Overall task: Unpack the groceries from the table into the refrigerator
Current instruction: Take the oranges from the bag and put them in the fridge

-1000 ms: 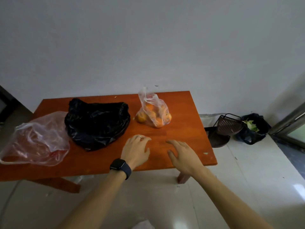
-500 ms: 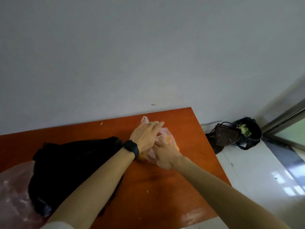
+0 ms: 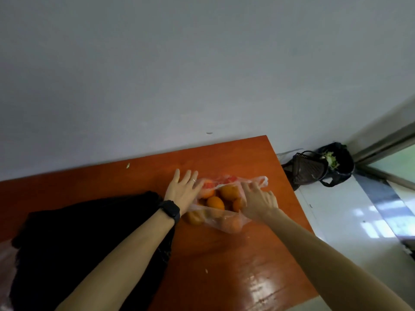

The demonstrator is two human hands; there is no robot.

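A clear plastic bag of oranges [image 3: 221, 206] lies on the orange-brown table [image 3: 235, 254], its mouth spread wide so several oranges show. My left hand [image 3: 183, 190], with a ring and a dark watch on the wrist, has its fingers spread and presses against the bag's left edge. My right hand [image 3: 258, 199] pinches the bag's right edge and pulls it outward. A large black plastic bag [image 3: 85, 239] lies to the left, under my left forearm. The refrigerator is not in view.
A second clear bag [image 3: 5, 265] shows at the lower left edge. On the tiled floor [image 3: 350, 221] right of the table stand a dark basket [image 3: 308, 169] and a black bag with green scraps [image 3: 336, 160]. A grey wall [image 3: 202, 75] runs behind the table.
Both hands moved from the table's front to the orange bag, met at its top, then drew apart, spreading its mouth open. The view moved closer to the table.
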